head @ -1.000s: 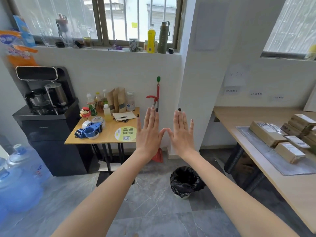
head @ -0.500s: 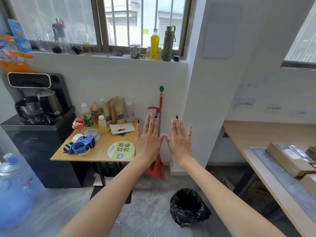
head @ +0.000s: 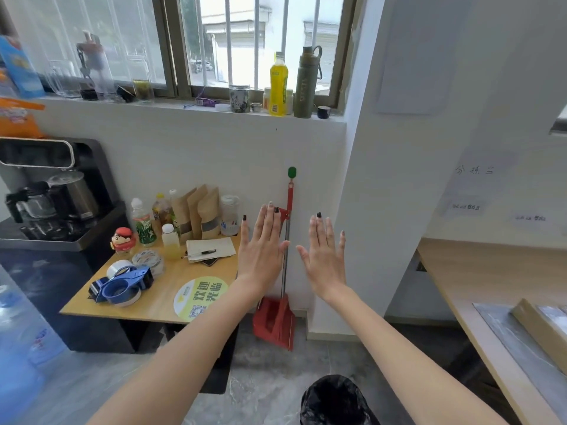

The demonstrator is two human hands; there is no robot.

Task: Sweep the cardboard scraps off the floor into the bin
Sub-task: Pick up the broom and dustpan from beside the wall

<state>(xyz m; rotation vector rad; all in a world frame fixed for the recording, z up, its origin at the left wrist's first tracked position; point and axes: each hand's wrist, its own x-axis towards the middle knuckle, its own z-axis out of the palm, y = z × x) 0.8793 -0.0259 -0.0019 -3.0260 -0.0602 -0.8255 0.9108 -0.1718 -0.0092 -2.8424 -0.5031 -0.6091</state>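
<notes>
left hand [head: 260, 256], right hand [head: 325, 259] now apart

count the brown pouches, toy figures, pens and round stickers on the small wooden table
brown pouches: 3
toy figure: 1
pen: 1
round yellow sticker: 1
total: 6

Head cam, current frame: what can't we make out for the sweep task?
Head view only:
- Cardboard scraps: none in sight; most of the floor lies below the bottom edge.
- Bin: cut off by the bottom edge, contents unreadable.
- Long red handle: partly behind the left hand; touching or apart, cannot tell.
- Broom head: none visible near the dustpan.
- Wall labels: too small to read.
</notes>
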